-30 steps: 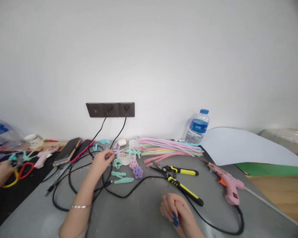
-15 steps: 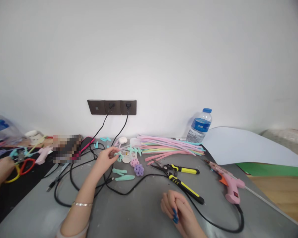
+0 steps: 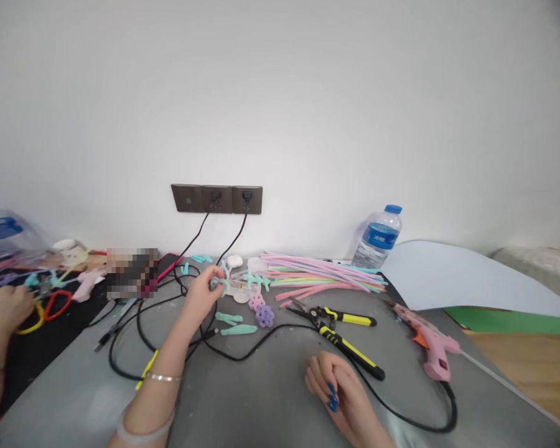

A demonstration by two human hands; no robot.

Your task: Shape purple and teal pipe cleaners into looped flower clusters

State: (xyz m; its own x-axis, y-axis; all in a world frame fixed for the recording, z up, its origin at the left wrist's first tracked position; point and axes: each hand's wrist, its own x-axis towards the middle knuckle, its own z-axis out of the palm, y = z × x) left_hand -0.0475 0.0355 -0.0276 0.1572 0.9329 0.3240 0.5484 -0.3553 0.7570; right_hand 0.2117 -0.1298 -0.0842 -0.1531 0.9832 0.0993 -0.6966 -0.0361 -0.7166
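Note:
My left hand (image 3: 207, 289) pinches a small mint-green pipe-cleaner piece (image 3: 224, 280) above the grey table. Beside it lie another mint piece (image 3: 256, 281), a pink flower shape (image 3: 256, 302) and a purple flower shape (image 3: 264, 316). Just below the hand are folded mint strips (image 3: 239, 330). My right hand (image 3: 331, 382) rests curled on the table near the yellow-and-black pliers (image 3: 350, 351); its fingers are closed, and whether anything is inside them is hidden.
Pastel pipe cleaners (image 3: 322, 274) lie near the wall by a water bottle (image 3: 378, 236). At right is a pink glue gun (image 3: 434, 348). Black cables (image 3: 247, 356) cross the table. Another person's hand (image 3: 7, 308) is at far left near scissors (image 3: 58, 305).
The mint piece in my left hand is now lifted and turned more upright. The view has shifted slightly; my right hand stays curled.

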